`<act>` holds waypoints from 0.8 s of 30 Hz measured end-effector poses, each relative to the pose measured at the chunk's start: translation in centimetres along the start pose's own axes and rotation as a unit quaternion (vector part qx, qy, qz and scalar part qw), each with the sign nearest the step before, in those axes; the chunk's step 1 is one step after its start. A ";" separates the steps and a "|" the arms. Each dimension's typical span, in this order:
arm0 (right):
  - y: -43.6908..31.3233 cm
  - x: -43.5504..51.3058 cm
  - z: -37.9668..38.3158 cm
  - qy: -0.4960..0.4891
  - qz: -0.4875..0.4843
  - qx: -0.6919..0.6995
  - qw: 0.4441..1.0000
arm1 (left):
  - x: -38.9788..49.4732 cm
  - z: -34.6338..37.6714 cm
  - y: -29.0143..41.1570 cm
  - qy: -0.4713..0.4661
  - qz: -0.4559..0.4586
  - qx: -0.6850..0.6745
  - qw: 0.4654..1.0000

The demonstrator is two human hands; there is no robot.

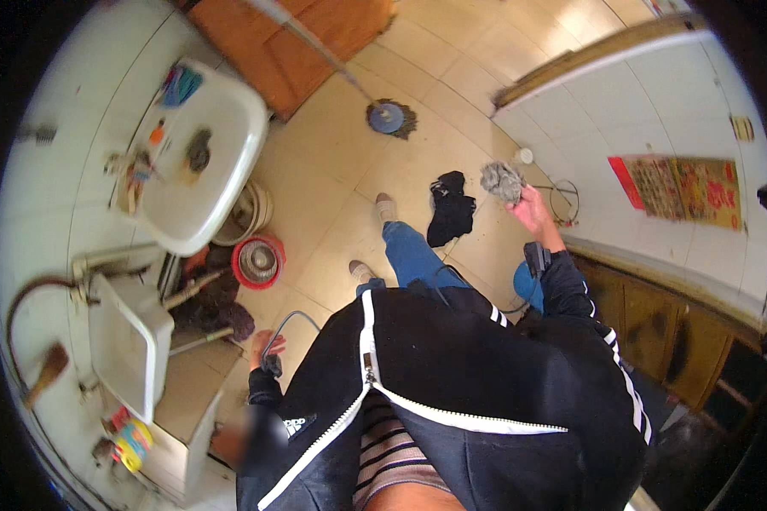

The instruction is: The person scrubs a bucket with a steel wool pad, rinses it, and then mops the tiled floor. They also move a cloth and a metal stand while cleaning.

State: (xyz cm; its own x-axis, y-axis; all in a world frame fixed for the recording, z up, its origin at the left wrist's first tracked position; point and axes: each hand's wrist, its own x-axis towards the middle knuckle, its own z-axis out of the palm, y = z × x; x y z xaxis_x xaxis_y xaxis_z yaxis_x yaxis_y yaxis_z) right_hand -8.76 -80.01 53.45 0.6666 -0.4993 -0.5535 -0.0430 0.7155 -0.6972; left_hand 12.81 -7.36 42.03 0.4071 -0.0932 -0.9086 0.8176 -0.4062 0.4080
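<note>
A crumpled grey cloth (503,182) is held in my right hand (532,209), out over the tiled floor at the right. Below and to the left of it, a black cloth (452,209) lies in a heap on the tiles. My left hand (270,345) hangs low beside my jacket, fingers somewhat apart, with nothing seen in it. Farther ahead, a mop (387,118) with a blue round head plate and dark strands rests on the floor, its pole rising to the upper left.
On the left are a white washbasin (250,147), a red bucket (276,281) with a metal basin inside, and a lower white sink (150,358). A brown wooden door (294,64) stands ahead. Tiled wall and wooden cabinets (645,313) line the right, near a small white container (523,156).
</note>
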 end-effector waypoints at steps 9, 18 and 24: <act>-7.7 12.8 -13.0 0.032 -0.177 -0.319 0.931 | -0.1 6.1 15.6 -0.046 0.102 -0.139 0.984; -21.8 35.6 -18.4 0.066 -0.220 -0.503 0.833 | 5.6 28.0 34.0 0.015 0.095 0.120 0.988; -37.3 48.1 -10.5 0.119 -0.407 -0.639 0.642 | 9.3 39.7 44.6 -0.002 0.078 0.139 0.987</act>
State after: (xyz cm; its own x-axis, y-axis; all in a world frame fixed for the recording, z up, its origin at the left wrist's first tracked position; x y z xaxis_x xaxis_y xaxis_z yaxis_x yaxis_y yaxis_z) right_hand 17.06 -135.79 48.04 0.7293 -0.6232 0.2823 -0.4292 -0.7381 -0.5206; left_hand 36.90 -62.44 48.28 0.5162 -0.1779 -0.8378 0.6019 -0.6207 0.5025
